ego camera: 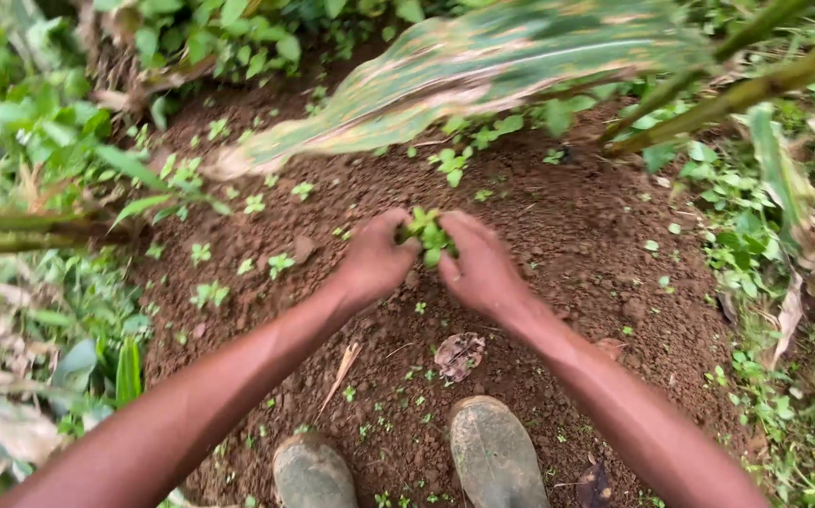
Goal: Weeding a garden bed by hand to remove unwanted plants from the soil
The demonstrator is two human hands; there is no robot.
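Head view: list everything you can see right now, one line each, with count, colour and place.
small weed clump: one, green, pinched between both hands at centre
bare soil patch: one, reddish brown, middle of the view
weed seedlings: many, green, scattered over the soil, mostly left and top
maize leaf: one, green with pale brown streaks, hanging across the top
stalks: two, yellow-green, slanting in at top right
stalk: one or two, green, lying at the left edge
dead leaf: one, brown, on the soil ahead of the boots
undergrowth: dense, green, along both side edges
boots: two, muddy grey-green, bottom centre
left hand: one, grip on the clump
right hand: one, grip on the clump
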